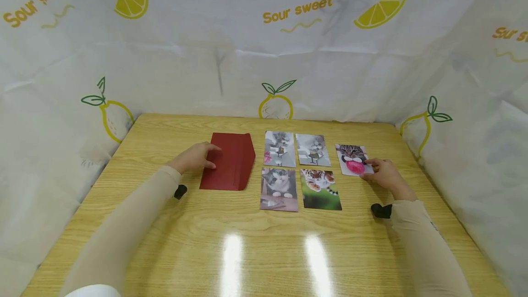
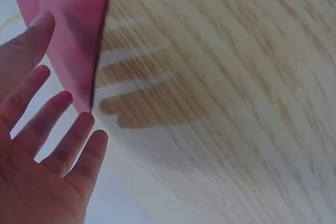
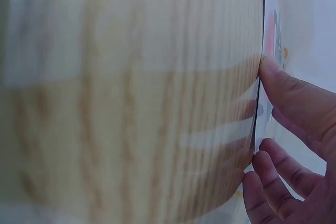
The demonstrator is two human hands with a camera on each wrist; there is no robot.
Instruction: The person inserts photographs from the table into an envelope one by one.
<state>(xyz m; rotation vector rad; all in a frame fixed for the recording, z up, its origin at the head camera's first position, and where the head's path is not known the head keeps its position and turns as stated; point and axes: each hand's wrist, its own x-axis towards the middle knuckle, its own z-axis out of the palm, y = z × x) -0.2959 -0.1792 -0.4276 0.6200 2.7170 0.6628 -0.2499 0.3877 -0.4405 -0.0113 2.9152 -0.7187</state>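
Observation:
My left hand [image 1: 199,156] reaches over the left side of a red envelope [image 1: 226,162], which lies with its pointed flap toward the right. In the left wrist view the fingers [image 2: 86,163] are spread and hold nothing. At the far right my right hand [image 1: 383,174] touches the right side of a photo card [image 1: 351,158] showing a cat with a pink bubble. Its thumb [image 3: 286,82] rests by the card's near edge, and the other fingers lie apart from it along the side. The right wrist view shows this card almost edge-on.
Between the hands lie a grey cat card with a pink patch [image 1: 284,143], a similar grey card [image 1: 312,150], a grey-and-white cat card [image 1: 279,189] and a tiger cub card [image 1: 321,191]. A lemon-printed white cloth [image 1: 185,58] hangs around the wooden table [image 1: 185,251].

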